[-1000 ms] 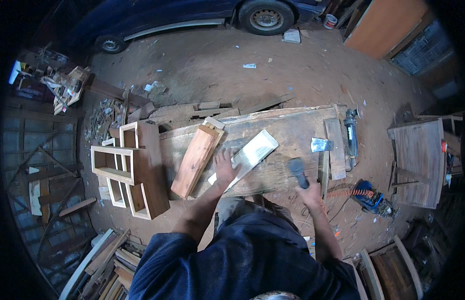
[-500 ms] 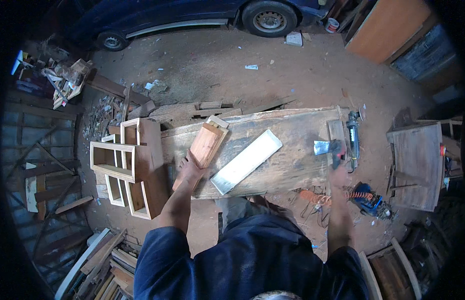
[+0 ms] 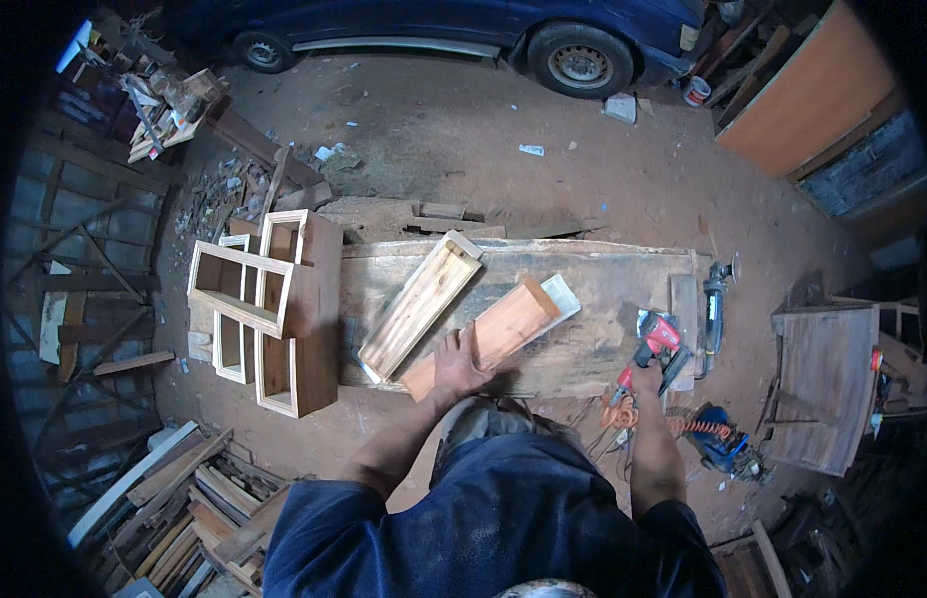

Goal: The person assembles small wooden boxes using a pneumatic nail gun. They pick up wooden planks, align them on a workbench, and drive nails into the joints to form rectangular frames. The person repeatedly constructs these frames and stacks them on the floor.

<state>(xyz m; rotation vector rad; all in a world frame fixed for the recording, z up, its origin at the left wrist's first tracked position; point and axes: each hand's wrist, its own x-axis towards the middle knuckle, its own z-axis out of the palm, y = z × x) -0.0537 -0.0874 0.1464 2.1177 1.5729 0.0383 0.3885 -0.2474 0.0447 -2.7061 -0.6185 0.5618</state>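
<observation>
My left hand [image 3: 458, 367] grips a reddish wooden board [image 3: 513, 321] near its lower end. That board lies slanted over a white board [image 3: 563, 295], whose far end and right edge stick out from under it. Just left of it a long, narrow wooden box [image 3: 423, 304] rests on the workbench [image 3: 623, 274], its open side up. At the bench's right end my right hand [image 3: 651, 371] is wrapped round the handle of a red and black nail gun [image 3: 664, 337], which is held over the bench top.
Small open-fronted wooden boxes [image 3: 314, 349] stand stacked at the bench's left end. An angle grinder [image 3: 715, 304] lies at its right end. An orange coiled hose [image 3: 697, 429] runs near a blue machine [image 3: 717, 450] on the floor. Scrap timber [image 3: 204, 503] is piled at lower left.
My left hand has moved right with the reddish board, off the narrow box and onto the white board. The nail gun in my right hand has come lower, and the view has shifted.
</observation>
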